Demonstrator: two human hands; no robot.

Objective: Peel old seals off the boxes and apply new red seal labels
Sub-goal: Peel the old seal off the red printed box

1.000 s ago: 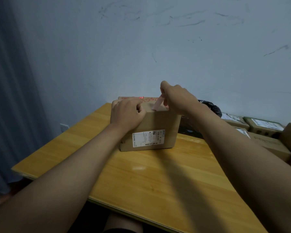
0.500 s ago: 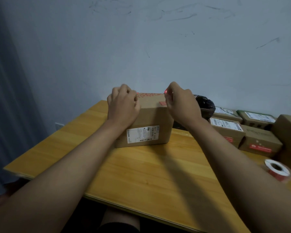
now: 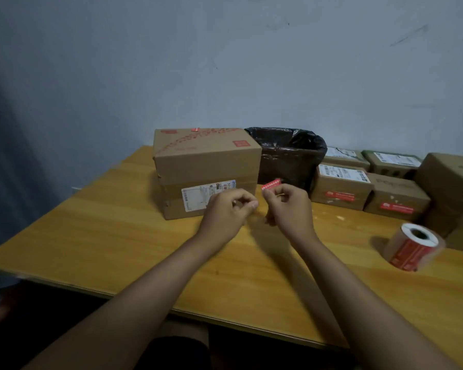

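1. Both hands hover above the wooden table [image 3: 118, 244], close together, just in front of the big cardboard box [image 3: 206, 169].
2. Right hand [image 3: 286, 206]: fingers curled, thumb and forefinger pinching a small red seal strip [image 3: 271, 185] that sticks up and to the left from the fingertips. The strip is clear of the box, held in the air beside its right front corner.
3. Left hand [image 3: 225, 212]: fingers curled inward, thumb tip meeting the forefinger. Whether anything is pinched there I cannot tell; nothing shows between the fingertips.
4. Beyond the left hand, the big box rests on the table with a white shipping label [image 3: 206, 194] on its front face, partly hidden by the left knuckles. Its top carries red printed marks and a small red scrap [image 3: 195, 129] near the far edge.
5. Beyond the right hand, touching the box's right side, stands a bin lined with a black bag [image 3: 289, 153].
6. Right of the right hand, a group of smaller boxes [image 3: 342, 188] sits along the wall; two of them show red seal labels [image 3: 340, 195] on their front faces.
7. Farther right and nearer than those boxes, a roll of red labels [image 3: 412, 247] lies tilted on the table, well apart from both hands.
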